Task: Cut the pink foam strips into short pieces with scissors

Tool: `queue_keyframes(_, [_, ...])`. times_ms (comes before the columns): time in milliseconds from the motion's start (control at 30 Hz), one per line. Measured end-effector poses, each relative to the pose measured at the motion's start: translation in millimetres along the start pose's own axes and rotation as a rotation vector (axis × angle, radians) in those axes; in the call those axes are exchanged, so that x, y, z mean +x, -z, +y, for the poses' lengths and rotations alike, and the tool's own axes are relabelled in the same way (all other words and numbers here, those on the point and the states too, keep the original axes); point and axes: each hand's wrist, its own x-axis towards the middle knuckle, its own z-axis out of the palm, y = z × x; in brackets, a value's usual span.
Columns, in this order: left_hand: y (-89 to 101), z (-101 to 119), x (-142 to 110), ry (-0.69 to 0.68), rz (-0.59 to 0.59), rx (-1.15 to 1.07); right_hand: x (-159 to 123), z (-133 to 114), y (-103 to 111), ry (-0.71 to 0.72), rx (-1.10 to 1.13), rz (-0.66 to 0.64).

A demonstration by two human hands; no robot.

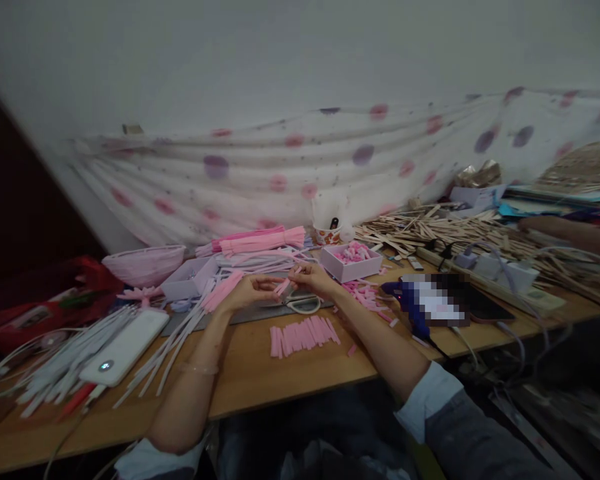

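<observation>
My left hand [253,291] and my right hand [313,279] meet over the middle of the table. Between their fingertips is a short pink strip [282,287], pinched from both sides. Just under my right hand lie scissors with pale loop handles [304,305], their blades partly hidden by my fingers. Closer to me, short pink strips [305,336] lie side by side in a row on the wood. A bundle of long pink fuzzy strips [223,291] rests beside my left hand. Behind my right wrist stands a white box of small pink and white pieces [351,270].
Loose pink pieces [367,295] lie right of my right wrist. At left are a white power bank [125,347], pale fuzzy stems [75,360] and a pink woven bowl [145,265]. Phones [490,303], cables and wooden sticks [445,230] fill the right. Another person's arm [570,233] reaches in.
</observation>
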Motion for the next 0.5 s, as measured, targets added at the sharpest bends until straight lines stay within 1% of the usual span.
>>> queue_keyframes(67, [2.6, -0.2, 0.1, -0.029, 0.037, -0.004, 0.5, 0.1, 0.6, 0.027, -0.025, 0.035])
queue_keyframes(167, [4.1, -3.9, 3.4, -0.052, 0.193, -0.004, 0.1, 0.6, 0.0, 0.046, -0.100, 0.062])
queue_keyframes(233, [3.2, -8.1, 6.9, -0.033, 0.254, 0.007, -0.4, 1.0, -1.0, 0.047, -0.145, 0.071])
queue_keyframes(300, [1.8, -12.4, 9.7, 0.010, 0.257, 0.002, -0.7, 1.6, -1.6, 0.050, -0.184, 0.075])
queue_keyframes(400, [1.9, -16.8, 10.6, 0.078, 0.205, -0.078, -0.3, 2.6, -1.4, 0.059, -0.223, 0.068])
queue_keyframes(500, [5.4, -17.9, 7.4, 0.101, 0.158, -0.175, 0.9, 4.1, -0.1, 0.060, -0.214, 0.070])
